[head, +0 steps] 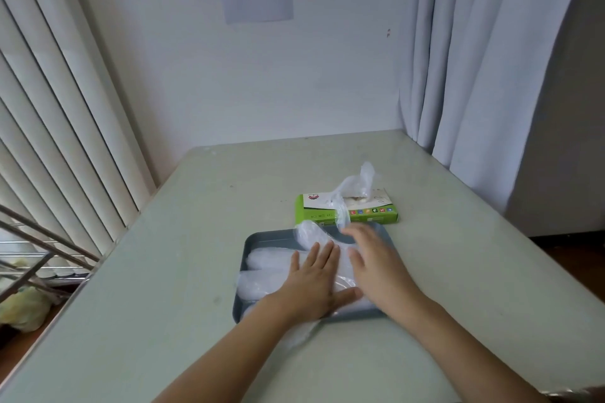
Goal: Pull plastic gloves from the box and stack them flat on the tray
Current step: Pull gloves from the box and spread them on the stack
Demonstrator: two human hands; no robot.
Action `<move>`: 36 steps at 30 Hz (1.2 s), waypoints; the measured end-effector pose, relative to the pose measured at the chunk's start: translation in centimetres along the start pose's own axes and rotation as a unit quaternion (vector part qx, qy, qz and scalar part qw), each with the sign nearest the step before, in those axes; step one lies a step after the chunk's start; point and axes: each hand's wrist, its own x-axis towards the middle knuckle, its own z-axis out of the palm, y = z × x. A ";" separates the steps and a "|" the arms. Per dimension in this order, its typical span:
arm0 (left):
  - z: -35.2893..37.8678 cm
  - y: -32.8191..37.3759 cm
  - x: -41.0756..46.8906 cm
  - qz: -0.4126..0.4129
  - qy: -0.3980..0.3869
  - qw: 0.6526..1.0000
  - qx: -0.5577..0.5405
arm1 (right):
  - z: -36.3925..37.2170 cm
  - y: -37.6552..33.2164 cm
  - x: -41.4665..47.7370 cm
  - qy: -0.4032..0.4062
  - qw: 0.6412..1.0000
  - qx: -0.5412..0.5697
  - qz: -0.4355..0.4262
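Head view: your left hand (314, 283) lies flat, fingers straight, pressing the plastic gloves (271, 260) in the grey tray (244, 301). Your right hand (376, 258), blurred and fingers straight, is on the pile just beside it. The pile's lobes point left. Just behind the tray, the green box (376, 216) lies crosswise on the surface (474, 288), with one glove (360, 180) standing out of its slot.
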 end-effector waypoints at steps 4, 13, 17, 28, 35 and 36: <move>0.1 0.0 -0.1 0.003 0.000 0.999 0.032 | 1.4 -0.3 -1.1 -0.194 0.973 0.110 0.063; -0.2 -3.7 -2.6 -0.051 -0.001 0.999 -0.007 | 0.1 2.3 -0.9 -0.313 0.933 -0.162 0.073; -2.4 -4.8 -4.2 -0.074 -0.064 0.995 -0.008 | -0.1 2.2 -0.2 -0.310 0.926 -0.205 0.072; -12.4 -6.7 -3.2 -0.124 -0.126 0.983 0.041 | -2.4 2.7 6.1 -0.098 0.981 -0.015 0.165; -13.3 -5.1 2.1 -0.075 0.071 0.983 -0.151 | -0.2 4.4 9.6 -0.092 0.985 -0.003 0.144; -13.0 -4.7 2.9 -0.065 0.081 0.980 -0.167 | 0.0 4.5 9.8 -0.086 0.986 0.003 0.146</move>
